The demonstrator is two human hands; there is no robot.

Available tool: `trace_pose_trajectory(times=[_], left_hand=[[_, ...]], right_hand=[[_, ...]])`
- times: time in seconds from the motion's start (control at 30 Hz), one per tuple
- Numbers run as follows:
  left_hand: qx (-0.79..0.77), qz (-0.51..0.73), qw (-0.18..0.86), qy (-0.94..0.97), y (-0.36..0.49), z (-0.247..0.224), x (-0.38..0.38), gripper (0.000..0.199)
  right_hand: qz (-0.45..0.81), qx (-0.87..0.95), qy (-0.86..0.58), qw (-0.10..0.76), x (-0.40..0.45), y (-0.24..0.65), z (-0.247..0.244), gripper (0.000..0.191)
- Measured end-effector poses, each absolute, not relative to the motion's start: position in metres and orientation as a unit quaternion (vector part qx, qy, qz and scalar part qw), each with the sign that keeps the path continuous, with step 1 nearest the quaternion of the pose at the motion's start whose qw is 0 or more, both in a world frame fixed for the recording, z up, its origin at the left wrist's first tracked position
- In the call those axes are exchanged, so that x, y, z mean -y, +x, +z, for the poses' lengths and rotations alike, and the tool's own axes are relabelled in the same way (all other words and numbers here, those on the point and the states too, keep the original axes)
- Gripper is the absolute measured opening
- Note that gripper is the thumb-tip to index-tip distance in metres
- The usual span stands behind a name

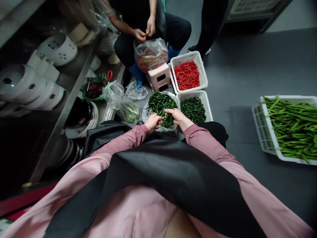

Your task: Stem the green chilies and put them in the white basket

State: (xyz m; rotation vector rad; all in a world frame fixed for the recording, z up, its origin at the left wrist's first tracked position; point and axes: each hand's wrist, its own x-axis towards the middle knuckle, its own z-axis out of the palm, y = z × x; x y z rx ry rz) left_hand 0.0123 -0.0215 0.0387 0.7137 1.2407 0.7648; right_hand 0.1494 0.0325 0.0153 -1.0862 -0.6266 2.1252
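Observation:
Green chillies (158, 101) fill an open clear plastic bag (145, 114) in front of me. Over the near part of the bag, my left hand (154, 122) is closed, its fingertips pinching a green chilli. Close to its right, my right hand (176, 115) pinches at the same chilli, thumb and forefinger together. The chilli itself is small and mostly covered by the fingers. A white basket (208, 107) of cut green chillies stands just right of the bag. Behind it, another white basket (203, 74) holds red chillies (187, 75).
Opposite sits a person (151, 24) handling a red chilli above a bag (152, 54) on a pink stool (160, 77). Long green peppers (294, 129) fill a white basket (267, 132) at right. Metal shelves (66, 115) with white pots (58, 49) stand left. Another person's legs (210, 26) are behind.

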Motion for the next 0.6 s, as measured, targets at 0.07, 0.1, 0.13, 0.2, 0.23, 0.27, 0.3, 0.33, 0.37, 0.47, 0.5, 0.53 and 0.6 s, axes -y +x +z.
trace_pose_trajectory(times=[0.07,0.1,0.13,0.2,0.23,0.27,0.3,0.33,0.37,0.47,0.5,0.53,0.6], left_hand=[[-0.525,0.338,0.716,0.311,0.003,0.036,0.023,0.009],[-0.515,0.338,0.725,0.306,-0.002,0.034,0.023,0.009],[-0.509,0.338,0.732,0.300,-0.007,0.032,0.022,0.010],[-0.503,0.332,0.745,0.288,-0.017,0.029,0.019,0.011],[-0.501,0.324,0.752,0.280,-0.021,0.027,0.017,0.010],[-0.500,0.316,0.760,0.269,-0.025,0.025,0.015,0.009],[-0.502,0.312,0.766,0.254,-0.029,0.022,0.013,0.007],[-0.508,0.312,0.767,0.236,-0.033,0.020,0.011,0.006],[-0.518,0.316,0.765,0.216,-0.036,0.017,0.010,0.007],[-0.547,0.340,0.742,0.185,-0.042,0.009,0.007,0.011],[-0.548,0.353,0.735,0.189,-0.043,0.007,0.006,0.010],[-0.545,0.368,0.728,0.195,-0.042,0.005,0.005,0.010],[-0.535,0.392,0.720,0.204,-0.039,0.003,0.003,0.011]], right_hand=[[0.840,0.234,-0.400,0.282,-0.033,0.149,0.019,0.017],[0.852,0.229,-0.392,0.261,-0.034,0.148,0.020,0.017],[0.862,0.223,-0.384,0.243,-0.034,0.147,0.021,0.017],[0.873,0.214,-0.378,0.220,-0.036,0.145,0.020,0.016],[0.872,0.216,-0.384,0.214,-0.037,0.144,0.017,0.016],[0.863,0.227,-0.398,0.212,-0.038,0.143,0.014,0.015],[0.845,0.249,-0.421,0.215,-0.039,0.143,0.010,0.016],[0.820,0.280,-0.449,0.219,-0.040,0.142,0.005,0.016],[0.791,0.316,-0.476,0.221,-0.040,0.142,0.000,0.018],[0.714,0.410,-0.525,0.215,-0.041,0.142,-0.012,0.023],[0.701,0.426,-0.530,0.214,-0.041,0.142,-0.014,0.024],[0.693,0.435,-0.532,0.217,-0.041,0.141,-0.016,0.023],[0.680,0.435,-0.537,0.245,-0.040,0.139,-0.015,0.021]])
